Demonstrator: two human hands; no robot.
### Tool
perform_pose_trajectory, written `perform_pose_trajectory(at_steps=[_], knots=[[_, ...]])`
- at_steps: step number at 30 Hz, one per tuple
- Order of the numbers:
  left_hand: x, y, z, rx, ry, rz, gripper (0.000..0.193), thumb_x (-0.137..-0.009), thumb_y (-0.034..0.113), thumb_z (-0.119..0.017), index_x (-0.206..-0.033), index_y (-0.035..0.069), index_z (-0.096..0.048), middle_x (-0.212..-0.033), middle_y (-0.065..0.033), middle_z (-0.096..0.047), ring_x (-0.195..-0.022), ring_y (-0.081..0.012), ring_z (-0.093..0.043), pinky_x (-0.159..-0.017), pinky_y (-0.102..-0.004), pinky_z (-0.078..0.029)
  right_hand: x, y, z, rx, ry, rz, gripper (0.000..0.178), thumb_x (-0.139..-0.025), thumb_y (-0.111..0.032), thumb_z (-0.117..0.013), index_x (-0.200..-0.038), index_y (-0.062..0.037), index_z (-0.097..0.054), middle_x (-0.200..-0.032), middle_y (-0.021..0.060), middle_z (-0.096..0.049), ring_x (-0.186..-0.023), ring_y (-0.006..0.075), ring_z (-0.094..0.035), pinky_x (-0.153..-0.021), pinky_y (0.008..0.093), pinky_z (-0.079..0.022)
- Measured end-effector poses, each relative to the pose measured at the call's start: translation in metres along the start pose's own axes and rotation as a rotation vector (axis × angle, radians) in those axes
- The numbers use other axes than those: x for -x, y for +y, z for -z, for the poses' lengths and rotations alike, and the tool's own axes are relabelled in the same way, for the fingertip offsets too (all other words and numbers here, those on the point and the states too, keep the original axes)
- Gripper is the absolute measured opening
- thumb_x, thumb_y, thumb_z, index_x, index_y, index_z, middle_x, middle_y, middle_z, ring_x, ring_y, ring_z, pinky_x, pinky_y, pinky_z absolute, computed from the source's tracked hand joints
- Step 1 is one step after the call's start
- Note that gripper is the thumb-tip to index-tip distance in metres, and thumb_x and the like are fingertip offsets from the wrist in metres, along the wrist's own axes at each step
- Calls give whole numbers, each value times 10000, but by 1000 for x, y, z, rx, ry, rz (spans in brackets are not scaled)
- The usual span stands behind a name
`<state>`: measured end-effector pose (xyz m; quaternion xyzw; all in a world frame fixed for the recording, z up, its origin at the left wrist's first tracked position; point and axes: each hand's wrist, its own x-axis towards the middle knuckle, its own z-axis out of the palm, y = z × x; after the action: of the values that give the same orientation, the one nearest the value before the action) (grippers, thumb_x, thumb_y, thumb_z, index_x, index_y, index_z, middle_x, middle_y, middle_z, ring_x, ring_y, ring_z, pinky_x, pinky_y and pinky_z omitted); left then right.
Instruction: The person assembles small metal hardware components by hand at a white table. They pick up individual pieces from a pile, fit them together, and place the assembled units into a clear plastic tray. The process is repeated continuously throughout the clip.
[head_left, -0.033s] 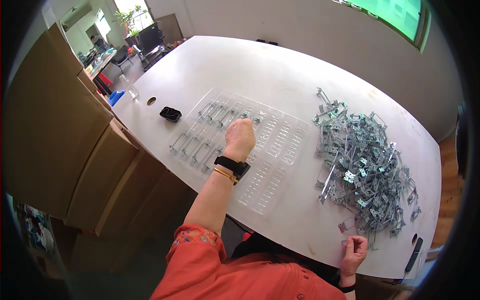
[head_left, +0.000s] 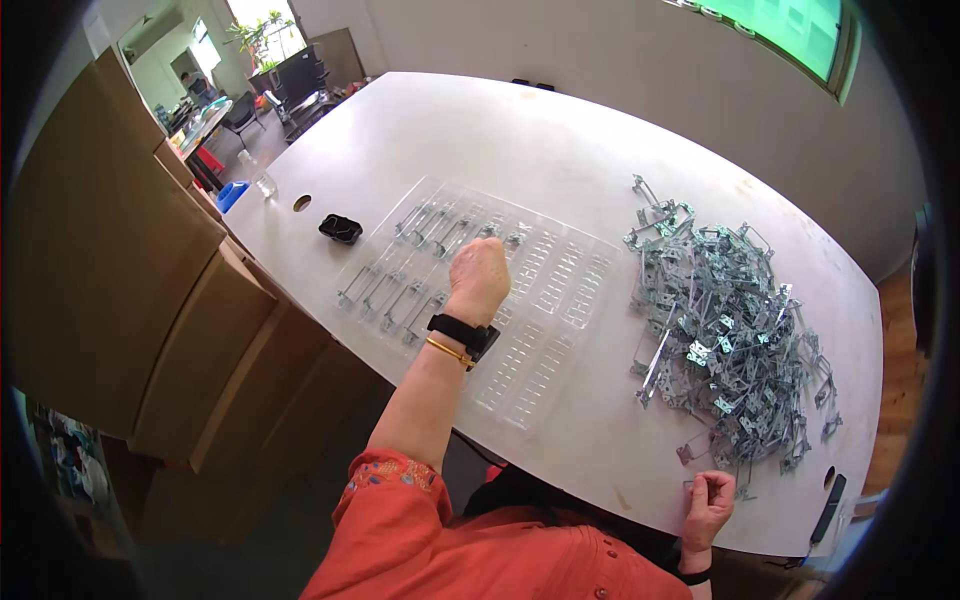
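A clear plastic tray (head_left: 567, 345) with long moulded slots lies on the table, its left slots holding several slim metal brackets (head_left: 408, 301). Over the tray's middle, my left hand (head_left: 480, 270) is closed with its fingertips turned down, hiding whatever is in them. By the table's near edge, at the lower end of the pile, my right hand (head_left: 708, 508) is closed in a pinch. A thin metal bit shows at its fingertips, too small to make out. A large tangled pile of metal brackets (head_left: 730, 340) covers the table's right side.
A small black container (head_left: 341, 228) sits left of the tray. Near the white table's (head_left: 480, 120) far left corner stand a clear bottle (head_left: 265, 184) and a blue object (head_left: 232, 195). A black-handled tool (head_left: 828, 512) lies at the right edge. Cardboard boxes (head_left: 110, 270) crowd the left.
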<state>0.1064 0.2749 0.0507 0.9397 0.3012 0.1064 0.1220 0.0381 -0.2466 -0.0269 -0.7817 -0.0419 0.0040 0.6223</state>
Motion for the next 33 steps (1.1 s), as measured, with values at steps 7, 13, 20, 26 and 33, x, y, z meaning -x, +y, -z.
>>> perform_pose_trajectory(at_steps=[7,13,20,26,33], knots=[[91,33,32,38,287,-245,120,-910,139,-762,-945,42,-699,-905,-166,-684,-885,-377,-687,-807,-468,-552,-2,9,4,-2,-9,27,100,-1054,-52,-684,-1108,-71,-603,-978,-16,-630,-808,52,-576,-756,209,-487],[175,65,37,349,139,-584,159,-901,127,-787,-939,45,-655,-836,-132,-636,-803,-341,-659,-724,-449,-520,-2,12,7,19,-4,34,92,-1055,-58,-684,-1107,-69,-608,-974,-18,-623,-805,49,-567,-758,205,-478],[235,74,-28,817,-129,-742,129,-964,145,-748,-952,52,-658,-791,-113,-619,-745,-333,-661,-680,-445,-534,-1,-1,0,32,25,15,87,-1053,-72,-690,-1091,-72,-612,-943,-28,-618,-792,49,-565,-744,201,-466],[245,72,-68,904,-150,-758,188,-964,160,-717,-896,44,-585,-815,-140,-617,-759,-363,-658,-691,-463,-533,-6,8,9,56,36,2,89,-1053,-95,-697,-1086,-83,-614,-908,-38,-616,-775,47,-561,-716,197,-460],[243,70,-69,899,-133,-785,197,-964,154,-706,-875,54,-561,-785,-127,-591,-750,-358,-662,-686,-461,-534,-4,6,9,59,54,-5,91,-1051,-96,-698,-1091,-96,-616,-946,-38,-618,-769,43,-557,-707,194,-456]])
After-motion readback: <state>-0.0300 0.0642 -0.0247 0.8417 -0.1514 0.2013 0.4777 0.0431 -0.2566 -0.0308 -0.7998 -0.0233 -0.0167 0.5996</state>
